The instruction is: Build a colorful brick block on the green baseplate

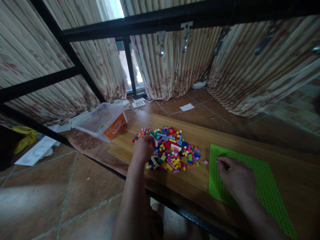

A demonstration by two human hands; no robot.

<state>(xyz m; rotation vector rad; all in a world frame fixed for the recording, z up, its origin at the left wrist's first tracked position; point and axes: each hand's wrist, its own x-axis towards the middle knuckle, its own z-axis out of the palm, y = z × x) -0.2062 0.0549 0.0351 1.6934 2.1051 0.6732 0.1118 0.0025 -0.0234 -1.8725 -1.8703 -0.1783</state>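
Observation:
My left hand (143, 148) reaches over the left side of a pile of small toy building bricks (172, 149) in many colours. Its fingers are curled together among the bricks, and what they pinch, if anything, is hidden. On the right, my right hand (237, 175) rests over a green studded baseplate (261, 180). Those fingers are bent in, thumb against forefinger, and whatever is between them cannot be made out. One pink brick (205, 162) lies apart, between the pile and the baseplate.
A clear plastic box (100, 121) with an orange label stands at the left end of the wooden board (200, 128). Dark metal bars (140, 21) cross above, before striped curtains (172, 66). Papers (187, 107) lie on the tiled floor beyond.

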